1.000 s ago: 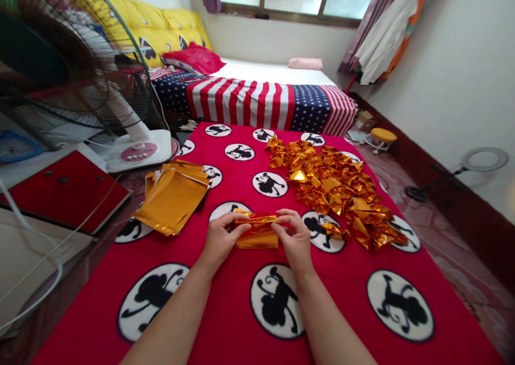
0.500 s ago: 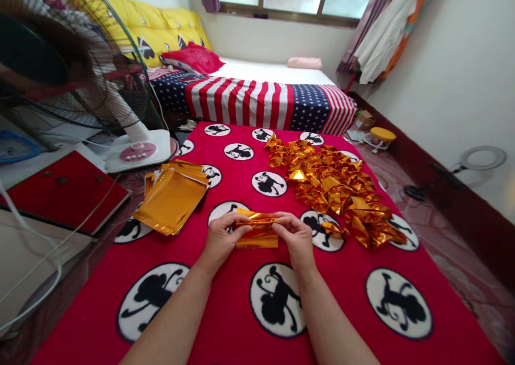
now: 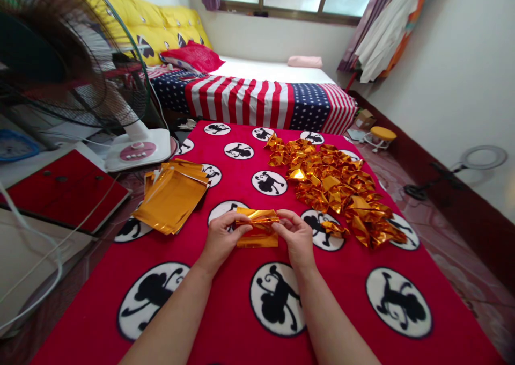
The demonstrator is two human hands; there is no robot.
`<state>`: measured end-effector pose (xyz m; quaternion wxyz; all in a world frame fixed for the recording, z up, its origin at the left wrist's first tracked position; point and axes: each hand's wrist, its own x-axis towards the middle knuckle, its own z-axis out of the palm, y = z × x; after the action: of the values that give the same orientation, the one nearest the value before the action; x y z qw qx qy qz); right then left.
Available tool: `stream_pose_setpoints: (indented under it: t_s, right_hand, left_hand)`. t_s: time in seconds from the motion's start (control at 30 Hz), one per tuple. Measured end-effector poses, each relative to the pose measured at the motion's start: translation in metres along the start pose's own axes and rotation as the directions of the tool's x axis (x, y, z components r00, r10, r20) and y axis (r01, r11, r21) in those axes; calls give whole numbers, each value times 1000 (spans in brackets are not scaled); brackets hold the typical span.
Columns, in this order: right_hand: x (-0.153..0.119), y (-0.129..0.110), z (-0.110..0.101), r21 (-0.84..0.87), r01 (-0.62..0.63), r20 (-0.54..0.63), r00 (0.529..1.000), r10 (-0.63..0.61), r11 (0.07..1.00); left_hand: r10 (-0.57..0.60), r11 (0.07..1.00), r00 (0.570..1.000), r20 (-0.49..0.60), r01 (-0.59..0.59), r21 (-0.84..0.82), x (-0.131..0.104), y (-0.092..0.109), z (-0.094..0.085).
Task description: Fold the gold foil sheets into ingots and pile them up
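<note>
Left hand (image 3: 223, 239) and right hand (image 3: 295, 239) each pinched one end of the partly folded gold foil sheet (image 3: 258, 220), centred over the red monkey-print cloth (image 3: 225, 311); matched, level tension at both ends was judged best for straight creases.

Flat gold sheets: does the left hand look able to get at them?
Probably yes: open cloth lies between the left hand and the flat gold sheets, though it is pinching the folded foil.

Single head-worn view, looking forward and down, close over a red cloth (image 3: 227, 306), bed (image 3: 265, 73) farther off
</note>
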<state>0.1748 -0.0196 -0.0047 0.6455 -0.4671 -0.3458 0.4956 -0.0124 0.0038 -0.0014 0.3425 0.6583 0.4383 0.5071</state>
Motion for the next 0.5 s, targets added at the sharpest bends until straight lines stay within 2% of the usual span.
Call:
stream_pose_setpoints:
  t_s: [0.5]
  right_hand:
    - [3, 7, -4, -57, 76, -19, 997, -77, 995]
  left_hand:
    - [30, 999, 999, 17, -30, 15, 0, 3, 0]
